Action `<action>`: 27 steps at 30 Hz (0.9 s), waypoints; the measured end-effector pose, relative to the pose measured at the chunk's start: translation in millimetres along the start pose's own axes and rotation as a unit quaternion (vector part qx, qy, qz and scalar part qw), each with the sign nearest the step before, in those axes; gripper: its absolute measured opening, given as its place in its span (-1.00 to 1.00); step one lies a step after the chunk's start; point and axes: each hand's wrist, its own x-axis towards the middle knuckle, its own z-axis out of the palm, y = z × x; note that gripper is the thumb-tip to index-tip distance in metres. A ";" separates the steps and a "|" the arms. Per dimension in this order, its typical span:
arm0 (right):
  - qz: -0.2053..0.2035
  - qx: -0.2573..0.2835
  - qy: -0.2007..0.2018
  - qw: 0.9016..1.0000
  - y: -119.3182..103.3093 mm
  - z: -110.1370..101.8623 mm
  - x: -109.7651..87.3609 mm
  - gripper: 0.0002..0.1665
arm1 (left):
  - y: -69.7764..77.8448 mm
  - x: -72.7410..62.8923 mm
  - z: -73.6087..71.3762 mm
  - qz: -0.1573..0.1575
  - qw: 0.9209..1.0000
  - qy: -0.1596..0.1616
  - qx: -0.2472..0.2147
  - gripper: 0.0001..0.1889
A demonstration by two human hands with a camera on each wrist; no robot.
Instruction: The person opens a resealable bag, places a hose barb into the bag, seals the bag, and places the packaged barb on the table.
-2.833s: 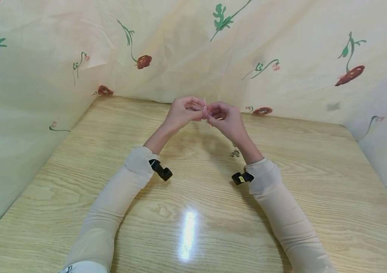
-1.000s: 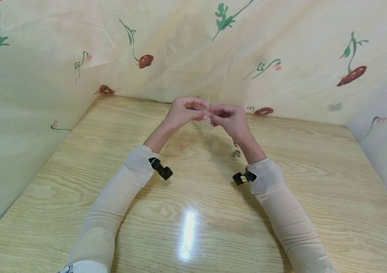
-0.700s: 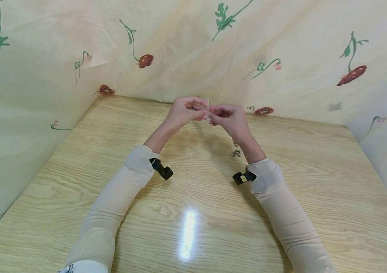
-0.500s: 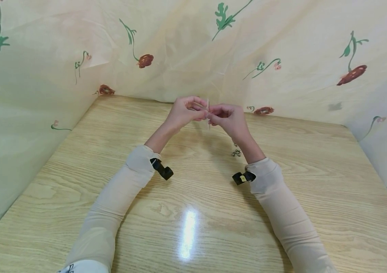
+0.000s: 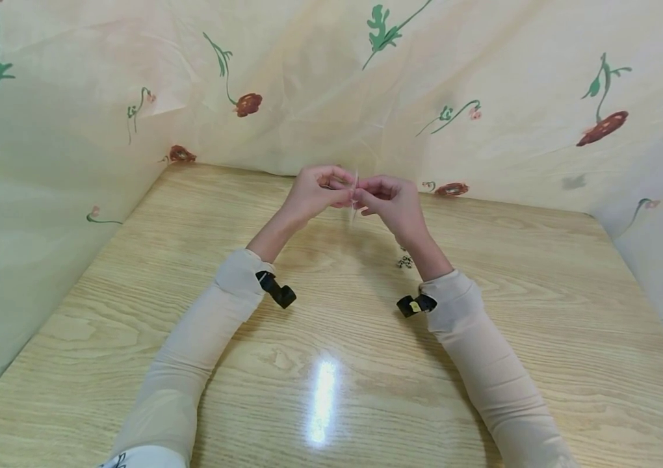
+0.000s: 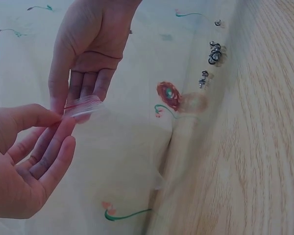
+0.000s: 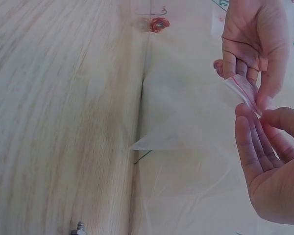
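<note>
Between the two hands, near the table's far edge, is a small clear zip-lock bag (image 6: 84, 105) with a red line along its seal. My left hand (image 5: 312, 192) pinches it at the seal end between thumb and fingers. My right hand (image 5: 392, 203) pinches the same end from the other side, thumb against the plastic. In the head view the bag (image 5: 356, 180) shows edge-on as a thin upright strip. The right wrist view shows both hands' fingertips meeting at one corner of the bag (image 7: 242, 91).
Several small metal screws with dark rings (image 5: 405, 262) lie on the wood-grain table (image 5: 331, 312) beside the right forearm; more of these screws (image 6: 214, 53) show in the left wrist view. A flower-printed sheet (image 5: 308, 84) hangs behind and at the sides.
Over the last second my right hand has shifted slightly left and up, its thumb moving along the seal. The bag's lower end has swung a little left. My left hand has stayed nearly still.
</note>
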 end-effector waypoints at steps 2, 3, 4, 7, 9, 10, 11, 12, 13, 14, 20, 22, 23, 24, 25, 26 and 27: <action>0.000 0.001 0.003 1.000 -0.4 0.5 0.0 -0.77 | 0.0 0.0 0.3 0.002 1.000 0.000 0.000 -0.83; 0.000 0.001 0.005 1.000 -0.6 0.7 0.1 -0.77 | 0.0 0.0 0.6 0.003 1.000 0.000 -0.001 -0.84; 0.001 0.002 0.007 1.000 -0.9 1.0 0.2 -0.77 | 0.2 -0.1 1.0 0.005 1.000 0.001 0.000 -0.84; 0.004 0.002 0.014 1.000 -1.2 1.7 0.2 -0.78 | 0.2 0.0 1.8 0.007 1.000 0.003 -0.001 -0.84; 0.005 0.000 0.019 1.000 -1.3 2.1 0.1 -0.79 | 0.2 0.3 2.1 0.007 1.000 0.006 -0.001 -0.83; 0.005 -0.001 0.021 1.000 -1.3 2.3 0.0 -0.79 | 0.3 0.4 2.3 0.007 1.000 0.008 0.000 -0.83; 0.005 -0.003 0.023 1.000 -1.3 2.4 -0.1 -0.79 | 0.4 0.5 2.4 0.007 1.000 0.010 0.000 -0.83; 0.005 -0.004 0.024 1.000 -1.5 2.6 0.0 -0.79 | 0.4 0.7 2.6 0.007 1.000 0.012 0.002 -0.83; 0.005 -0.004 0.025 1.000 -1.4 2.6 0.1 -0.79 | 0.5 0.8 2.7 0.007 1.000 0.014 0.003 -0.83; 0.006 -0.006 0.025 1.000 -1.3 2.5 0.3 -0.78 | 0.5 1.0 2.8 0.007 1.000 0.016 0.004 -0.83; 0.014 -0.012 0.023 1.000 -1.3 1.8 0.7 -0.74 | 0.6 1.1 2.4 0.004 1.000 0.022 0.010 -0.82; 0.016 -0.014 0.024 0.999 -1.5 1.7 0.5 -0.74 | 0.5 1.1 2.0 0.002 1.000 0.023 0.011 -0.82; 0.017 -0.016 0.025 0.999 -1.6 1.6 0.3 -0.74 | 0.4 1.1 1.8 0.002 1.000 0.023 0.012 -0.82; 0.018 -0.019 0.026 0.999 -1.8 1.5 0.1 -0.73 | 0.4 1.1 1.5 0.002 1.000 0.024 0.013 -0.82; 0.018 -0.020 0.026 0.999 -2.0 1.5 0.0 -0.73 | 0.3 1.0 1.3 0.002 1.000 0.025 0.015 -0.82; 0.018 -0.022 0.027 0.999 -2.1 1.5 -0.2 -0.73 | 0.2 0.9 1.2 0.003 1.000 0.026 0.017 -0.83; 0.018 -0.024 0.028 0.999 -2.3 1.4 -0.4 -0.73 | 0.1 0.9 1.1 0.004 0.999 0.026 0.019 -0.83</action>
